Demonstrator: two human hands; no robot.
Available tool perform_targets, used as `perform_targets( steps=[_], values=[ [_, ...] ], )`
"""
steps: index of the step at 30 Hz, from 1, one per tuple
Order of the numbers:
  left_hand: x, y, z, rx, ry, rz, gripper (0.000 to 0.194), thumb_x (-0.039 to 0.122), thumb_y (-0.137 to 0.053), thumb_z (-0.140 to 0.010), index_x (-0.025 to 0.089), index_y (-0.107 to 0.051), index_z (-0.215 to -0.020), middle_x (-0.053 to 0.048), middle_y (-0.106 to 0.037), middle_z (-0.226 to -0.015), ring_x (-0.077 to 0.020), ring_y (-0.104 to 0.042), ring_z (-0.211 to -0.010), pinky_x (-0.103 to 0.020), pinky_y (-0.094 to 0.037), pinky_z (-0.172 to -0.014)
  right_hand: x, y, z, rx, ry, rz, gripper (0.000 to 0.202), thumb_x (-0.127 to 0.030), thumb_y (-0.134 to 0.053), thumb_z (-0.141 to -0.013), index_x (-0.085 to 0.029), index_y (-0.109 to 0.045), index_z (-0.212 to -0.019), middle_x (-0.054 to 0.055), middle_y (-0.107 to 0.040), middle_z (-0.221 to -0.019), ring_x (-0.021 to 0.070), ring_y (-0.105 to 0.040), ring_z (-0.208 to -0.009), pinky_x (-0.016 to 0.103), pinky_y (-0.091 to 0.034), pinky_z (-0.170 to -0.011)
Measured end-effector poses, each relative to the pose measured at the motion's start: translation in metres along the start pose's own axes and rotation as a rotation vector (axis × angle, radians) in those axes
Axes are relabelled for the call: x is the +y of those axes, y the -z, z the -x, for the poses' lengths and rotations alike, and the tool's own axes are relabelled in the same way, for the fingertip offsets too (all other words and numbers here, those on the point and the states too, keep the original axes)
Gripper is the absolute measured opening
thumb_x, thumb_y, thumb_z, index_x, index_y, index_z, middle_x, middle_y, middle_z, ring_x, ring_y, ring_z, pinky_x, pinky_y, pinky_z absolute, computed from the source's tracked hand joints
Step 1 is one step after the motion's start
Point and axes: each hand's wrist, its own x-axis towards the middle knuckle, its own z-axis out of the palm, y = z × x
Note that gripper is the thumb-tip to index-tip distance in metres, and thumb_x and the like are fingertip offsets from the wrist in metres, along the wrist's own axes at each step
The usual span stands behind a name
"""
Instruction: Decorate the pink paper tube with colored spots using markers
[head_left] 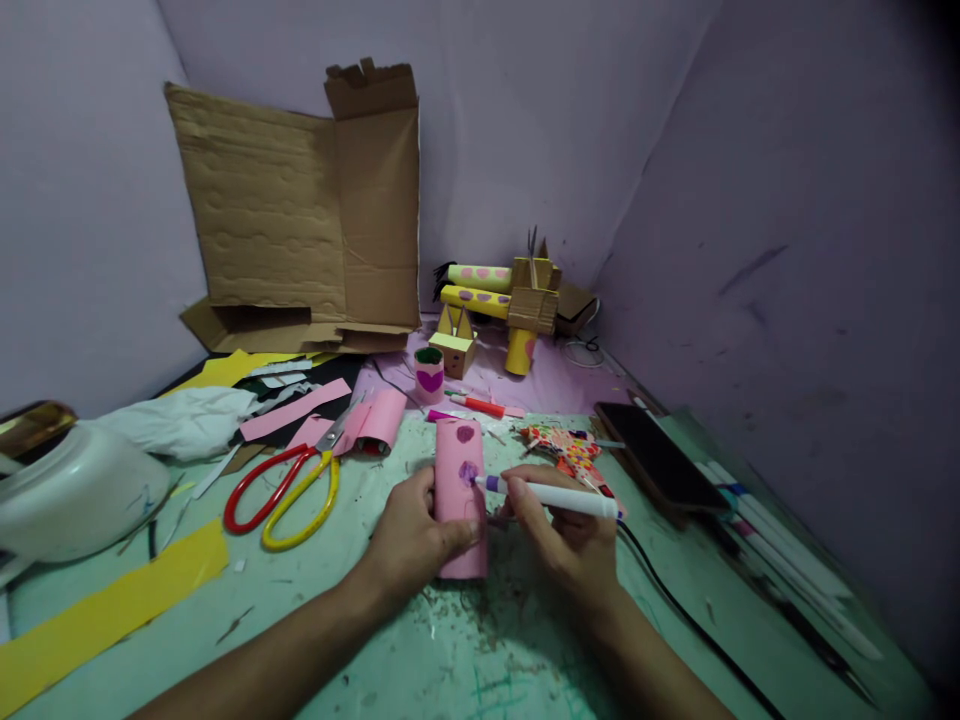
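Note:
A pink paper-covered tube lies lengthwise away from me on the green table. My left hand is closed round its left side, thumb resting across the top. One dark purple spot shows near the tube's far end, with a lighter, partly coloured spot below it. In my right hand I grip a white marker, and its purple tip touches the lighter spot. A faint drawn outline is visible nearer my left thumb. Left of the tube lie scissors with one red and one yellow handle, blades open.
Behind stand an open cardboard box, a small pink cup with a purple heart and yellow paper-tube figures. A phone and several markers lie right, beside a black cable. Yellow paper lies left.

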Motion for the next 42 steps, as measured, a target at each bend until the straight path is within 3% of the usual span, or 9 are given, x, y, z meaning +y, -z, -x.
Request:
perform_targets(
  steps=[14, 19, 42],
  values=[
    [0.0023, -0.0013, 0.0002, 0.018, 0.003, -0.013, 0.041, 0.023, -0.075, -0.053, 0.013, -0.06, -0.09, -0.006, -0.068, -0.083, -0.024, -0.062, -0.078, -0.03, -0.049, -0.065, 0.0006, -0.0028, 0.0, 0.005, -0.012, -0.033, 0.01, -0.019, -0.059, -0.085, -0.018, -0.068, -0.081, 0.003, -0.068, -0.067, 0.0161, -0.063, -0.057, 0.028, -0.051, -0.052],
    [0.0002, -0.0007, -0.0003, -0.007, -0.003, -0.01, 0.047, 0.023, -0.073, -0.054, 0.011, -0.058, -0.097, -0.009, -0.068, -0.088, -0.026, -0.062, -0.082, -0.033, -0.049, -0.068, -0.0003, -0.0013, -0.0003, -0.01, 0.039, -0.019, 0.01, -0.017, -0.06, -0.084, -0.019, -0.069, -0.086, 0.003, -0.068, -0.069, 0.0164, -0.064, -0.061, 0.029, -0.052, -0.057],
    [-0.001, -0.0008, 0.0001, -0.026, 0.002, -0.006, 0.048, 0.021, -0.072, -0.056, 0.009, -0.057, -0.1, -0.011, -0.068, -0.093, -0.0269, -0.061, -0.084, -0.034, -0.049, -0.07, -0.0002, -0.002, -0.0021, -0.013, 0.039, -0.016, 0.01, -0.016, -0.058, -0.085, -0.02, -0.068, -0.087, 0.003, -0.068, -0.07, 0.0157, -0.063, -0.061, 0.029, -0.051, -0.055]
  ],
)
